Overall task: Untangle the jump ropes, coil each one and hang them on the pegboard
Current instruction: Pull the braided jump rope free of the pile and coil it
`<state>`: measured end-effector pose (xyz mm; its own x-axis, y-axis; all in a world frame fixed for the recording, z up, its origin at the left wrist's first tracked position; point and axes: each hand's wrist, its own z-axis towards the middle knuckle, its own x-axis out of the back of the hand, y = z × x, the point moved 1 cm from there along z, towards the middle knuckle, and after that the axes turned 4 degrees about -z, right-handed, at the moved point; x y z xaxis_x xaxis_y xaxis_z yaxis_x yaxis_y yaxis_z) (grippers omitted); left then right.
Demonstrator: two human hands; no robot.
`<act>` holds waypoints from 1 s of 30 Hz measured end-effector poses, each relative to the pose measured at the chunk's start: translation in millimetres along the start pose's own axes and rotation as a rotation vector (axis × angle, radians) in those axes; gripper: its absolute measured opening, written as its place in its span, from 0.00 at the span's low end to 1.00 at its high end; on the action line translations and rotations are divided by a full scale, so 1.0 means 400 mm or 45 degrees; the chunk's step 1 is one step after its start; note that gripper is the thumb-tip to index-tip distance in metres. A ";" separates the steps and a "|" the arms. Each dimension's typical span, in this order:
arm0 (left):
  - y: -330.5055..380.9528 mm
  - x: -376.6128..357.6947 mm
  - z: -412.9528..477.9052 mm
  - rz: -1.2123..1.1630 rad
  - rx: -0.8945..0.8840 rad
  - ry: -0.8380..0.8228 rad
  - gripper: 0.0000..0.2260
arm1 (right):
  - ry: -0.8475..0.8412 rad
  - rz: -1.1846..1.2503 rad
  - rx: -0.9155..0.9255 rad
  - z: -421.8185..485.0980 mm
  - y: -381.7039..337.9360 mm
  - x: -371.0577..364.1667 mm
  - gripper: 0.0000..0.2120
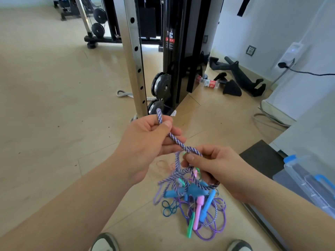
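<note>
Pale gym flooring runs under everything, with a cable machine (174, 51) standing beyond the hands. At the centre is the braided purple-and-white rope (178, 142): a taut length of it spans from the left hand (146, 142) down to the right hand (217, 167). The left fingers (167, 124) are curled shut around it, thumb pressed on top, with the rope's bend poking up above the fist. The right fingers (190, 157) pinch closed where that rope enters the knot, a green strand caught in the same pinch.

Below the right fingers hangs the tangle of jump ropes (192, 198) — blue, pink and green handles, thin purple and teal cords — its lowest loops seemingly resting on the floor between the person's shoes. Off to the right of the right hand sits a clear bin with blue latches (308, 180). No pegboard is in view.

The untangling looks barely begun. It would go best by keeping the pinch firm at the knot and drawing the braided rope out slowly — following it to its handle instead of yanking, which would likely cinch the thinner cords tighter.
</note>
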<state>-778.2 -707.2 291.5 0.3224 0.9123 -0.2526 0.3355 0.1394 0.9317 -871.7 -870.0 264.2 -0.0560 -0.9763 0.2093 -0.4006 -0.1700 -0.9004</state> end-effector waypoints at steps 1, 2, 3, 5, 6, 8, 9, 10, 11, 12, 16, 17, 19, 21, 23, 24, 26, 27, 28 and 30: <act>0.007 0.009 0.004 0.004 -0.021 0.050 0.07 | 0.000 -0.018 0.009 0.001 -0.002 0.002 0.05; 0.015 0.020 0.009 0.001 -0.046 0.109 0.07 | 0.010 -0.063 0.018 0.004 -0.001 0.005 0.04; 0.024 0.033 0.016 -0.009 -0.076 0.173 0.08 | 0.053 -0.118 0.009 0.010 0.005 0.011 0.03; 0.039 0.061 0.029 -0.030 -0.145 0.308 0.08 | 0.227 -0.275 -0.088 0.028 0.032 0.035 0.04; 0.046 0.074 0.036 -0.036 -0.183 0.367 0.08 | 0.309 -0.397 -0.161 0.039 0.052 0.053 0.06; 0.054 0.093 0.042 -0.070 -0.245 0.456 0.08 | 0.350 -0.655 -0.339 0.056 0.098 0.074 0.08; 0.058 0.097 0.044 -0.098 -0.266 0.484 0.08 | 0.324 -0.735 -0.416 0.063 0.117 0.075 0.09; 0.061 0.097 0.045 -0.125 -0.282 0.502 0.08 | 0.311 -0.783 -0.464 0.067 0.132 0.071 0.10; 0.062 0.096 0.046 -0.145 -0.292 0.507 0.08 | 0.338 -0.809 -0.469 0.072 0.139 0.067 0.10; 0.061 0.092 0.044 -0.154 -0.286 0.491 0.08 | 0.388 -0.798 -0.436 0.078 0.137 0.061 0.10; 0.024 0.047 0.026 -0.070 -0.089 0.287 0.10 | 0.305 0.198 -0.323 0.071 0.050 0.019 0.08; 0.015 0.035 0.019 -0.051 -0.049 0.240 0.10 | 0.182 0.382 -0.317 0.060 0.024 0.002 0.09; 0.008 0.017 0.010 -0.033 0.002 0.162 0.11 | 0.017 0.481 -0.221 0.045 -0.008 -0.028 0.12; 0.010 0.009 0.004 -0.050 0.031 0.130 0.11 | -0.062 0.316 -0.060 0.038 -0.019 -0.044 0.17; 0.011 0.012 0.005 -0.073 0.030 0.140 0.13 | -0.192 0.108 0.046 0.026 -0.018 -0.052 0.17; 0.012 0.015 0.007 -0.089 0.020 0.144 0.13 | -0.233 0.034 0.070 0.022 -0.014 -0.053 0.15; 0.024 0.025 0.015 -0.179 -0.015 0.164 0.11 | -0.104 -0.218 0.082 0.023 -0.003 -0.047 0.06; 0.033 0.033 0.020 -0.243 -0.039 0.184 0.10 | 0.024 -0.393 0.074 0.028 0.006 -0.039 0.05; 0.043 0.040 0.026 -0.300 -0.066 0.205 0.09 | 0.138 -0.516 0.054 0.035 0.017 -0.029 0.08; 0.053 0.050 0.038 -0.408 -0.080 0.217 0.08 | 0.230 -0.415 0.026 0.042 0.022 -0.019 0.10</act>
<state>-751.1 -691.7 302.3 0.0561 0.8688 -0.4920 0.3389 0.4469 0.8279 -859.6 -866.5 248.3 -0.0901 -0.8312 0.5486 -0.4055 -0.4725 -0.7825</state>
